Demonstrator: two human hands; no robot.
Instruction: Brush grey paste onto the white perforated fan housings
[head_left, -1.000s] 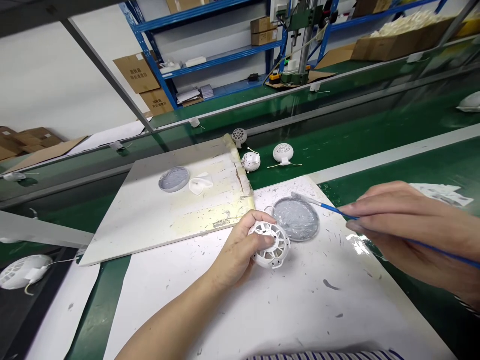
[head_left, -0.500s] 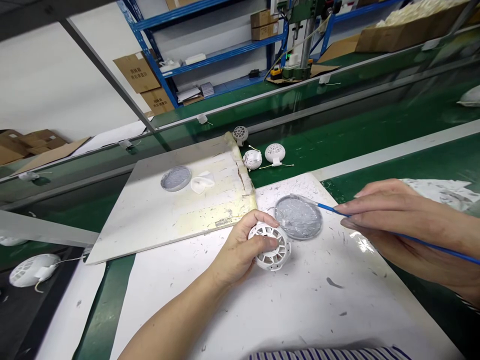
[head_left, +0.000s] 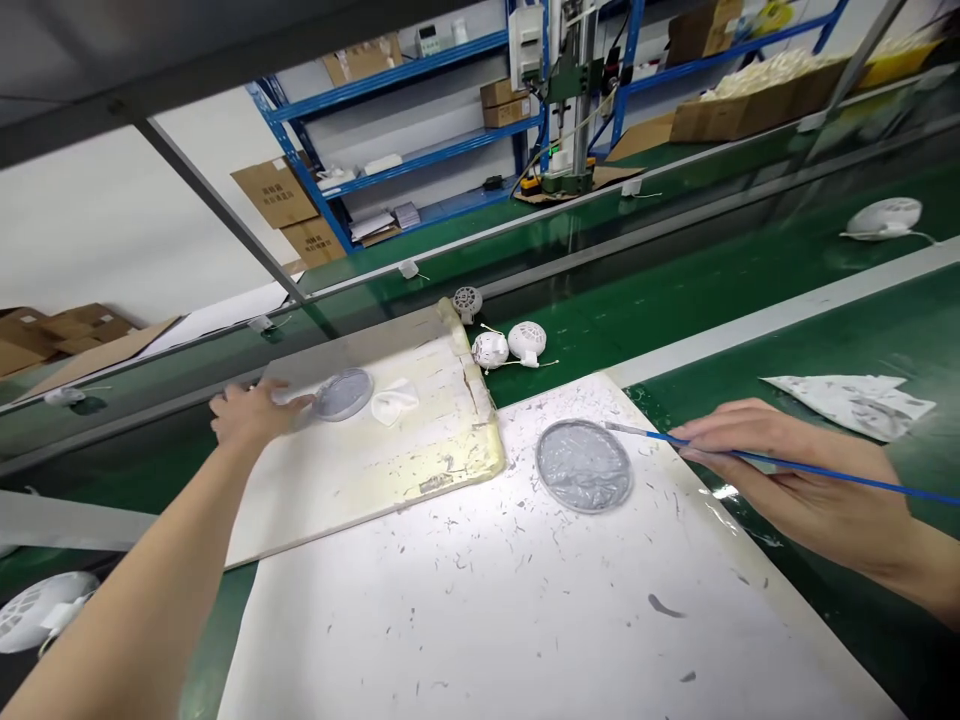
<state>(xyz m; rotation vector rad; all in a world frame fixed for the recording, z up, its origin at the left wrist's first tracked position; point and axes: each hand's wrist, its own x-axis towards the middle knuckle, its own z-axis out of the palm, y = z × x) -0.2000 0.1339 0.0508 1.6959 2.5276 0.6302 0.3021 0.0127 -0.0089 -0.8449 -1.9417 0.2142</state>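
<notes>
Left hand (head_left: 255, 415) open, fingers spread, resting on the board (head_left: 375, 490), just beside the small gray dish (head_left: 343, 394). Right hand (head_left: 780, 465) pinching a blue brush (head_left: 817, 470), tip near the rim of the large gray dish (head_left: 583, 466) on the white sheet (head_left: 450, 600). White lattice shells (head_left: 526, 342) on the green belt (head_left: 637, 350), beyond the board.
</notes>
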